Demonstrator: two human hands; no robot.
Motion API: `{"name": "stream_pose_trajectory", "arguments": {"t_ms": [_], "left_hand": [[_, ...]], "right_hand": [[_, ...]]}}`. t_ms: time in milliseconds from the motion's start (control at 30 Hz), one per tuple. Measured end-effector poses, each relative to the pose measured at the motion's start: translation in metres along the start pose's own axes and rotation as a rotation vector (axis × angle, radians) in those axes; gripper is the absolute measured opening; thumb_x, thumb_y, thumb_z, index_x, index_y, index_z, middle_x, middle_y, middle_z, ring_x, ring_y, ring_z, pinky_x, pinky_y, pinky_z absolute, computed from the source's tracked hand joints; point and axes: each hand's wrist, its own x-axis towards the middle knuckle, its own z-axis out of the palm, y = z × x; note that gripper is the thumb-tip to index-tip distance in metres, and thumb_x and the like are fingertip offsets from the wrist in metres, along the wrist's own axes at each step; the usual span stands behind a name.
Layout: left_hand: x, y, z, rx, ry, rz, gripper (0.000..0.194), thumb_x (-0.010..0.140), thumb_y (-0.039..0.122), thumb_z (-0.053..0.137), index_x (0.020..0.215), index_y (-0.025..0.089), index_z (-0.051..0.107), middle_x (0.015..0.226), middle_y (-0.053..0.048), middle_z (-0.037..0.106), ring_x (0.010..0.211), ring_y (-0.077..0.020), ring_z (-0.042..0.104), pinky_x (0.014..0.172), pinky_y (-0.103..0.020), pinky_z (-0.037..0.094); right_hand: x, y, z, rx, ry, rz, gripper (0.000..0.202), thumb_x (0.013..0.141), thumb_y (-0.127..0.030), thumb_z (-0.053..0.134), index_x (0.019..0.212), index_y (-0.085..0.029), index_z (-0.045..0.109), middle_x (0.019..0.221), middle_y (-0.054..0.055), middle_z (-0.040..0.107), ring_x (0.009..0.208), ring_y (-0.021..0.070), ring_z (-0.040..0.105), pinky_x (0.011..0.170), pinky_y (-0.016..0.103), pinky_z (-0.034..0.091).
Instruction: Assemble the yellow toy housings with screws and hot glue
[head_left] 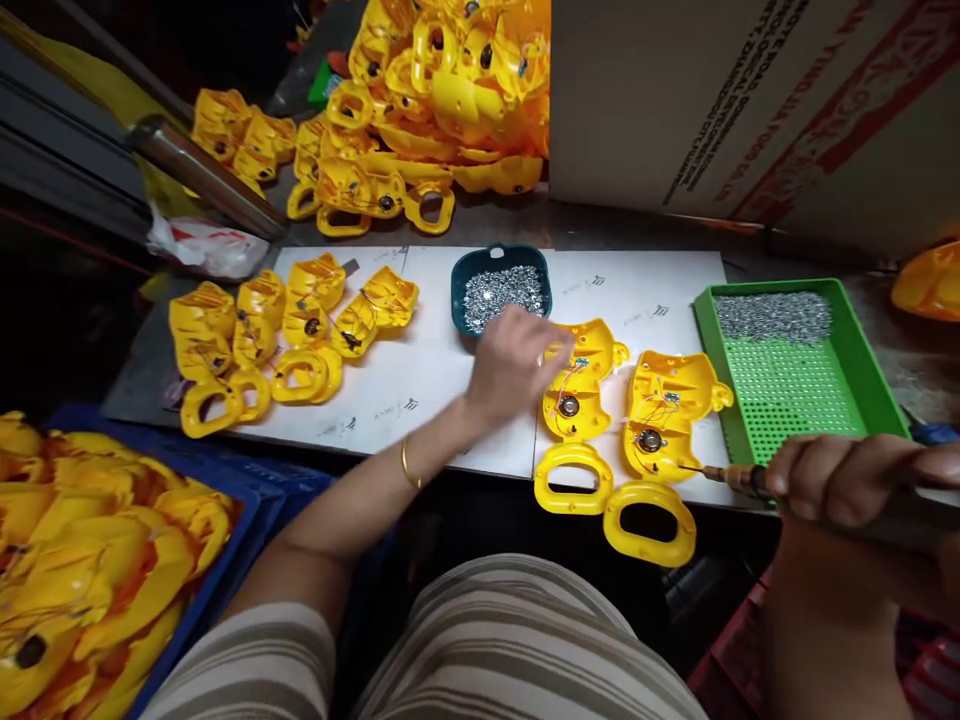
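Note:
My right hand (847, 475) is wrapped round a screwdriver (742, 478) with a dark body and a brass-coloured nose. Its thin bit points left and meets the lower right edge of a yellow plastic shell half (664, 415), which holds a round speaker, wires and a small board. Slightly blurred, my left hand (514, 365) hovers by a second open shell half (589, 400), fingers curled together; anything pinched in them is too small to make out. Just behind that hand sits a dark green tub (460, 300) of small silvery screws. Loop handles extend from both shells toward me.
A green tray (862, 385) with metal pieces stands at right. More yellow shells (300, 310) lie on the left of the white-covered bench (450, 400). Behind are a shell heap (465, 110) and a large carton (675, 110). A blue crate (247, 510) of shells stands lower left.

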Motion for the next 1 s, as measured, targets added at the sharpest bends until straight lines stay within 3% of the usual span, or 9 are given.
{"name": "stream_pose_trajectory", "arguments": {"t_ms": [100,167,233,367,567,667,767,867,1000], "left_hand": [[0.042,-0.056,0.000,0.187,-0.119,-0.126,0.024,0.086,0.024,0.062,0.106,0.019,0.074,0.091,-0.010,0.070,0.093,-0.0280,0.056,0.079,-0.041,0.045],[0.058,-0.078,0.006,0.196,-0.261,-0.137,0.026,0.078,0.021,0.070,0.104,0.019,0.076,0.085,-0.010,0.072,0.087,-0.0270,0.060,0.078,-0.040,0.046],[0.064,-0.089,0.015,0.152,-0.322,-0.163,0.024,0.072,0.020,0.075,0.096,0.019,0.078,0.079,-0.009,0.073,0.078,-0.0245,0.062,0.073,-0.037,0.047],[0.057,-0.100,0.025,0.053,-0.237,-0.183,0.012,0.073,0.023,0.075,0.083,0.020,0.079,0.076,-0.007,0.075,0.067,-0.0213,0.063,0.065,-0.033,0.047],[0.052,-0.114,0.025,-0.014,-0.093,-0.128,0.007,0.073,0.025,0.072,0.072,0.019,0.074,0.065,-0.005,0.069,0.055,-0.0159,0.053,0.056,-0.030,0.043],[0.053,-0.103,0.017,0.023,-0.048,-0.146,0.006,0.077,0.023,0.066,0.072,0.019,0.067,0.069,-0.005,0.067,0.060,-0.0158,0.054,0.060,-0.031,0.044],[0.042,-0.074,0.002,0.034,0.013,-0.089,0.015,0.087,0.024,0.056,0.074,0.019,0.060,0.073,-0.006,0.064,0.067,-0.0166,0.056,0.065,-0.032,0.046],[0.010,-0.031,-0.009,-0.114,0.007,0.111,0.023,0.095,0.022,0.047,0.076,0.016,0.060,0.071,-0.005,0.064,0.066,-0.0142,0.058,0.064,-0.028,0.047],[-0.040,0.019,-0.005,-0.333,-0.021,0.266,0.012,0.094,0.022,0.057,0.092,0.014,0.066,0.082,-0.004,0.072,0.075,-0.0120,0.067,0.068,-0.022,0.053]], "right_hand": [[-0.001,0.012,0.002,0.011,-0.002,-0.140,0.018,0.073,-0.031,0.070,0.091,-0.026,0.072,0.048,0.000,0.052,0.035,0.0184,0.047,0.029,0.038,0.040],[0.001,0.018,0.006,0.055,-0.064,-0.212,0.023,0.074,-0.025,0.064,0.095,-0.022,0.073,0.049,0.000,0.053,0.035,0.0172,0.048,0.028,0.035,0.041],[0.001,0.021,0.010,0.070,-0.148,-0.254,0.027,0.073,-0.024,0.063,0.098,-0.019,0.073,0.050,0.000,0.054,0.036,0.0175,0.049,0.028,0.034,0.042],[-0.008,0.018,0.016,0.035,-0.090,-0.176,0.025,0.073,-0.024,0.064,0.097,-0.021,0.070,0.053,-0.001,0.053,0.038,0.0172,0.050,0.032,0.035,0.043],[-0.016,0.013,0.023,0.042,-0.033,-0.167,0.024,0.073,-0.024,0.066,0.097,-0.019,0.069,0.054,-0.002,0.053,0.040,0.0162,0.051,0.033,0.033,0.042],[-0.016,0.013,0.023,0.061,-0.033,-0.174,0.025,0.073,-0.023,0.065,0.097,-0.018,0.069,0.055,-0.002,0.054,0.040,0.0155,0.051,0.033,0.033,0.042],[-0.013,0.014,0.024,0.077,-0.062,-0.179,0.026,0.074,-0.022,0.065,0.098,-0.018,0.070,0.056,-0.002,0.055,0.041,0.0156,0.052,0.033,0.033,0.042],[-0.010,0.011,0.033,0.093,-0.056,-0.169,0.023,0.075,-0.023,0.066,0.097,-0.018,0.069,0.057,-0.001,0.055,0.042,0.0160,0.053,0.034,0.033,0.043],[-0.004,0.005,0.053,0.101,0.009,-0.146,0.018,0.077,-0.027,0.070,0.095,-0.021,0.068,0.054,-0.003,0.054,0.041,0.0146,0.050,0.035,0.032,0.045]]}}
